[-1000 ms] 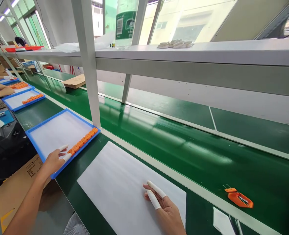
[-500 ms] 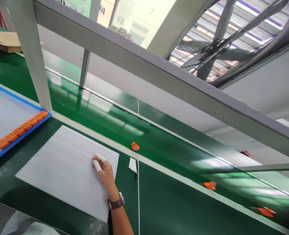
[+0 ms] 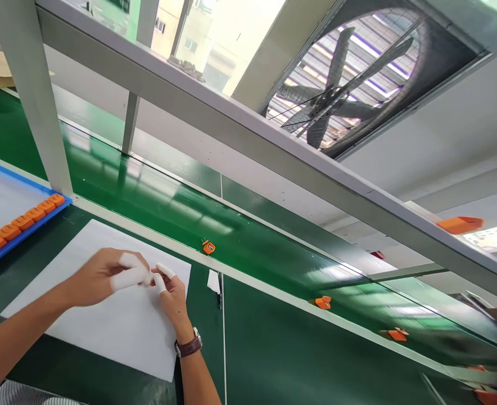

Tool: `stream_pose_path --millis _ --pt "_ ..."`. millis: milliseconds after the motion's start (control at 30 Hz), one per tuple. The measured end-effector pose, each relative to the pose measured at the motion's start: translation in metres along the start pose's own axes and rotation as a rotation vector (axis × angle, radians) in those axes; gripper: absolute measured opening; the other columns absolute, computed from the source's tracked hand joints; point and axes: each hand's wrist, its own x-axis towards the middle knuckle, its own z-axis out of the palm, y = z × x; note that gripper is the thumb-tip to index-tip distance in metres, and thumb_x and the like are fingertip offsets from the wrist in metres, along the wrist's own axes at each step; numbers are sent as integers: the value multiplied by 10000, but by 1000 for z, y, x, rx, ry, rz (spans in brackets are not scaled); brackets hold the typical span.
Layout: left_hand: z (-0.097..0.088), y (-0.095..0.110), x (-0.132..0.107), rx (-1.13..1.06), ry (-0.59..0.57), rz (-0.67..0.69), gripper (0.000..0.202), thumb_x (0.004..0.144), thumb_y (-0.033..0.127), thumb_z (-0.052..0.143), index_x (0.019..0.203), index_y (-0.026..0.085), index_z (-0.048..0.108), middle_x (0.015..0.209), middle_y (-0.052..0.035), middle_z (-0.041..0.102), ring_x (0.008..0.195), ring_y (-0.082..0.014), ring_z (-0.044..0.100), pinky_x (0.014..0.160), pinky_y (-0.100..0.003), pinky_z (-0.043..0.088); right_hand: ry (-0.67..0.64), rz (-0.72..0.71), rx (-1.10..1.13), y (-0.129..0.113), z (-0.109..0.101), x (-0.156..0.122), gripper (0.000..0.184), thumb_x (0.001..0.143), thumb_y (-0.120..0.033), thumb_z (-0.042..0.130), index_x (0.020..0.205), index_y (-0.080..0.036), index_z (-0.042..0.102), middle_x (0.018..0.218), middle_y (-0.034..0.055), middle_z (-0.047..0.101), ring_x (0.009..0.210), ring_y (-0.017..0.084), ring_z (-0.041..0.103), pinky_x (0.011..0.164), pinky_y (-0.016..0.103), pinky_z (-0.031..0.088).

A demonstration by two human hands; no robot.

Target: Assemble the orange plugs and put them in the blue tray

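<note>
My left hand (image 3: 107,275) reaches in from the left over a white sheet (image 3: 96,337), its thumb and index finger in white finger cots and closed in a pinch, slightly blurred. Its fingertips meet those of my right hand (image 3: 172,292), which wears a watch (image 3: 188,343) and has white cots on two fingers. The right thumb and index finger are pinched together too. Whatever lies between the fingertips is too small to make out. Beneath both hands the sheet lies flat on the dark green table (image 3: 282,354).
A blue-rimmed tray (image 3: 25,244) at the left holds a row of orange pieces (image 3: 21,223). Beyond the sheet is a small orange piece (image 3: 208,247) on the green ledge. A white scrap (image 3: 213,280) and a black pen-like item (image 3: 219,301) lie right of the sheet. A grey frame post (image 3: 37,101) rises at left.
My left hand has come in from the left and met my right hand above the sheet. The right hand keeps its pinch. The view has shifted to the right.
</note>
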Motion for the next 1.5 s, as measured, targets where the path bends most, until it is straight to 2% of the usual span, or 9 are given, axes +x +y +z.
stream_pose_path --millis 100,233,433,667,900,1000,1100,1233,1500 --pt "10 -26 4 225 -143 32 249 973 341 501 1005 215 713 1081 -64 696 877 -194 658 753 -307 568 161 -32 -128 -8 -30 16 459 871 -407 566 1279 -200 595 1221 100 697 985 226 687 903 411 572" --pt "19 -67 -2 479 -244 166 347 920 277 577 1263 241 609 1367 -100 584 1198 -293 567 976 -433 524 348 -11 -320 -18 -86 51 578 832 -421 579 1350 -165 549 1314 142 624 1110 268 630 1006 437 494" --pt "22 -84 -8 615 -304 210 386 846 268 680 1218 196 609 1393 -127 548 1256 -326 502 1045 -467 475 370 94 -491 -8 -129 106 786 661 -379 660 1386 -106 529 1447 194 509 1273 359 532 1038 447 463" --pt "20 -91 -7 499 -289 171 370 832 279 687 1189 197 635 1382 -127 561 1258 -329 502 1040 -469 471 241 28 -523 -10 -98 128 656 686 -377 651 1300 -148 620 1121 124 736 1041 309 685 978 450 513" --pt "22 -70 5 -272 -124 -231 544 906 425 610 1406 237 507 1269 -123 641 1067 -251 646 936 -413 526 -16 -202 -421 -37 -12 56 646 786 -350 736 1394 -248 544 1151 88 703 1011 257 676 979 458 529" --pt "25 -52 12 -583 -110 -310 493 909 413 614 1357 213 563 1184 -118 696 1044 -262 671 939 -428 524 -88 -278 -363 -46 9 28 702 800 -286 739 1449 -290 468 1217 94 635 1059 258 633 992 472 520" --pt "22 -40 11 -647 -116 -370 405 903 385 625 1261 196 636 1077 -97 716 1002 -257 677 930 -429 529 -193 -207 -160 -48 8 14 700 833 -314 723 1467 -324 428 1214 78 614 1039 236 633 991 459 528" --pt "14 -35 5 -579 -286 -308 291 953 345 541 1161 202 684 982 -64 688 949 -216 637 903 -394 534 -291 -66 94 -44 -5 7 419 935 -374 601 1352 -341 573 1138 53 627 1055 220 636 977 422 536" --pt "18 -42 2 -410 -326 -299 298 966 323 500 1179 207 673 1015 -63 695 940 -212 631 878 -352 510 -202 -158 70 -45 -7 4 205 842 -318 721 1044 -281 711 1025 52 660 885 200 628 837 395 567"
